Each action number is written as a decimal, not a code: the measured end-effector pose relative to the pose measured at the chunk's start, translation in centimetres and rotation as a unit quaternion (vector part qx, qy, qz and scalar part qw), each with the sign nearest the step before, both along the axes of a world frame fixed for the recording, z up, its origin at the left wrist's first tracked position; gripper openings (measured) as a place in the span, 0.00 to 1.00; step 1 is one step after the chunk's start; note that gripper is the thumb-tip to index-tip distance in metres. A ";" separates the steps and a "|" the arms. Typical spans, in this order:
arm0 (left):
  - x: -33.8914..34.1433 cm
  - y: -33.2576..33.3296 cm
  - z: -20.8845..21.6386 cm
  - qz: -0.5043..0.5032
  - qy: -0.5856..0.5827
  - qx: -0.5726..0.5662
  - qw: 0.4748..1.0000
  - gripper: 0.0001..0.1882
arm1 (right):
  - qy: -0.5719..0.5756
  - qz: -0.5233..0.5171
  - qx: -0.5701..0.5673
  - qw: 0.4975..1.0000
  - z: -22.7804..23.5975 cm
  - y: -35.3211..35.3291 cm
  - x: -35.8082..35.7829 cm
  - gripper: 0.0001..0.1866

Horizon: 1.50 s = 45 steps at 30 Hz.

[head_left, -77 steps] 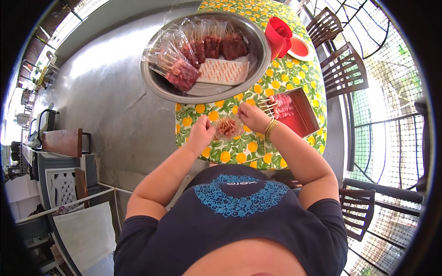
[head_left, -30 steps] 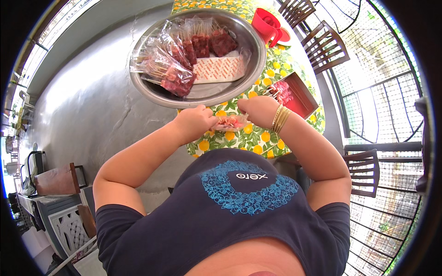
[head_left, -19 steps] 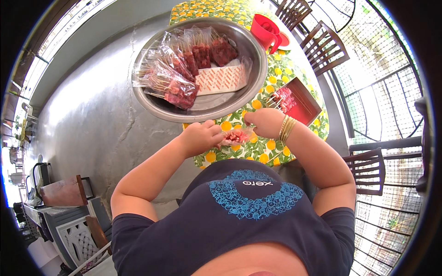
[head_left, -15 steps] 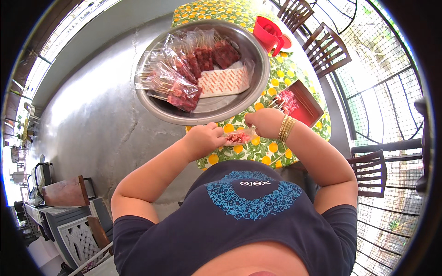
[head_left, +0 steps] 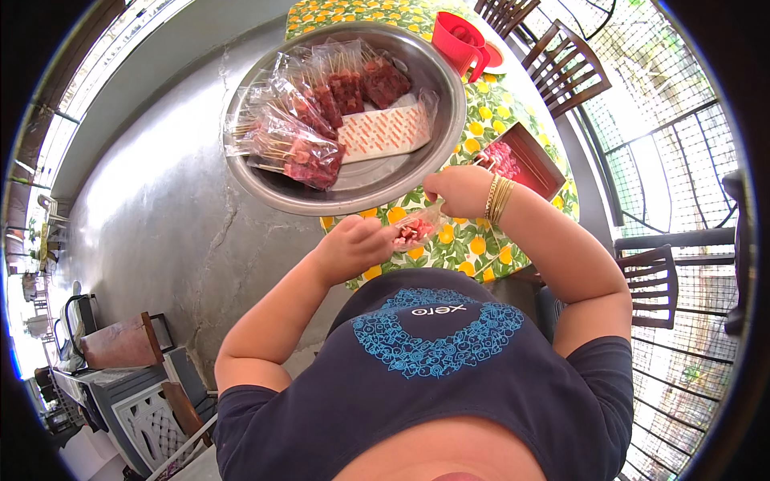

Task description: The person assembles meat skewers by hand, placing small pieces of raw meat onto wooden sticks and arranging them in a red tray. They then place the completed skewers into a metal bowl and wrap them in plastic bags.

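My bare left hand (head_left: 354,247) is reaching in from the left, its fingers curling against the near-left end of a small clear plastic bag holding pinkish-red meat pieces (head_left: 414,232); whether they are pinching the film I cannot tell. The bag is lying between my two hands, over the front part of the desk, and I cannot make out whether its underside is resting there. My right hand (head_left: 460,192), wearing thin gold-coloured bangles (head_left: 499,200) at the wrist, is grasping the bag's upper right edge between bent fingers and thumb.

The desk (head_left: 483,255) is wearing a cloth patterned with yellow fruit and green leaves. At the left, a big oval grey metal basin (head_left: 451,148) is standing beyond my hands, holding clear bags of dark red skewered meat (head_left: 317,164) and, right of them, a white package with orange-red print (head_left: 385,132). Further right, a red plastic pitcher (head_left: 454,44) is standing near the far edge, and a rectangular red-lined tray (head_left: 539,170) is holding pink meat skewers (head_left: 502,160) just beyond my right wrist.

In the room, a white lattice panel (head_left: 156,425) is standing at far left, smooth grey floor (head_left: 172,172) is stretching beside the desk, and dark slatted wooden chairs (head_left: 565,68) are lining its right side, before a black metal grille (head_left: 666,172).
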<state>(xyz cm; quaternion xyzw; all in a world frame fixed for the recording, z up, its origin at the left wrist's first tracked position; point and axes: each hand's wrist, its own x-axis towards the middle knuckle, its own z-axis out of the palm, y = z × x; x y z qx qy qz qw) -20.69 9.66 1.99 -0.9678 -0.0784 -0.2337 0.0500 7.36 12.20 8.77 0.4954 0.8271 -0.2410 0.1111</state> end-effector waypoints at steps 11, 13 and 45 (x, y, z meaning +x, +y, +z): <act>0.7 2.7 1.5 0.133 0.079 -0.186 0.970 0.12 | 0.009 0.182 0.180 0.967 -1.5 -0.5 0.3 0.08; 0.7 2.5 1.8 0.121 0.089 -0.181 0.972 0.11 | 0.034 0.230 0.210 0.950 -1.6 -0.9 0.7 0.08; 4.7 -1.6 -11.9 0.136 -0.278 -0.584 0.751 0.34 | 0.319 -0.011 0.189 0.929 -5.8 -5.1 3.2 0.02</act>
